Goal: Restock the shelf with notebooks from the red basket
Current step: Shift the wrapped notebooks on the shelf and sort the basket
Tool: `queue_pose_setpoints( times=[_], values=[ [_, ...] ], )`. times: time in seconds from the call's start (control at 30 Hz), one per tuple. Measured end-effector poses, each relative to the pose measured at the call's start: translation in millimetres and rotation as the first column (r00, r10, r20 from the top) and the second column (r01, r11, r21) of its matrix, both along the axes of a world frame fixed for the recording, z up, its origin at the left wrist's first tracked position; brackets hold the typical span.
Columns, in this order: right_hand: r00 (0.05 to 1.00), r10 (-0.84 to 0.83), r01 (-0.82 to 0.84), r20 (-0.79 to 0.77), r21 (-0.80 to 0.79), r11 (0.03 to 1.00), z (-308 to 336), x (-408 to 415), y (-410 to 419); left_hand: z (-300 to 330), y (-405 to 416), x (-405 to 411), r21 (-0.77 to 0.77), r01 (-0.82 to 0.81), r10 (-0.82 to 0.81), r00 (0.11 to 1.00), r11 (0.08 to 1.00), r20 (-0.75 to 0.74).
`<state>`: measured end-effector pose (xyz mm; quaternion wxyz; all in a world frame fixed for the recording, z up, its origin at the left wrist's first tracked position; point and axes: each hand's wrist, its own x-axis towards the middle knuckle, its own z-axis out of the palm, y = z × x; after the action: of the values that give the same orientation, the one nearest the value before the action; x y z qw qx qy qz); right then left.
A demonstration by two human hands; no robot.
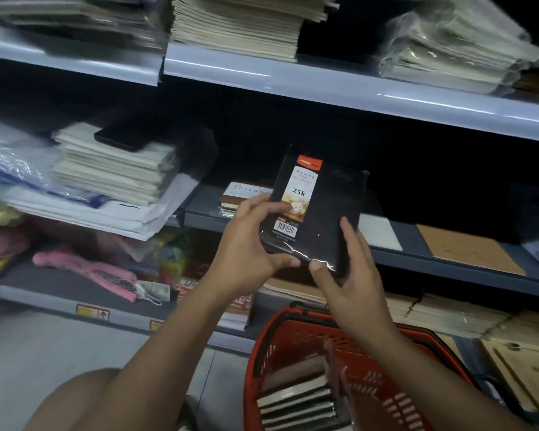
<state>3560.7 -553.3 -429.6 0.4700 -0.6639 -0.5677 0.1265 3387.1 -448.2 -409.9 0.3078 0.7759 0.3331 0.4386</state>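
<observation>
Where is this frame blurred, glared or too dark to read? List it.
Head view: motion blur smears the left-side stacks; glare streaks the wrap on the black notebook held in the left hand and right hand; shelf recesses are black; red basket stays readable.

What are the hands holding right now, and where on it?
A black wrapped notebook: left hand grips its lower left edge, right hand its lower right corner.

One head-worn camera looks forward and down, close on the shelf (355,88) and red basket (293,325) below.
</observation>
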Motion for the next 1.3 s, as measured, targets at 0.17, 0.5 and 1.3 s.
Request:
queue_pose_setpoints(
  times=[0.17, 0.5, 1.3],
  values=[
    [0.991, -0.010, 0.010, 0.134, 0.003, 1.000, 8, -1, 54, 8, 47, -9, 0.054, -0.047, 0.048, 0.999, 0.997, -0.012],
    [0.969, 0.029, -0.003, 0.246, -0.107, 0.994, 12, -4, 146, -1, 134, -20, -0.071, -0.084, 0.086, 0.996, 0.994, 0.025],
    [0.961, 0.036, 0.027, 0.273, -0.221, 0.975, -9, 1, 179, -10, 139, -15, 0.022, -0.285, 0.280, 0.920, 0.958, -0.273]
  ],
)
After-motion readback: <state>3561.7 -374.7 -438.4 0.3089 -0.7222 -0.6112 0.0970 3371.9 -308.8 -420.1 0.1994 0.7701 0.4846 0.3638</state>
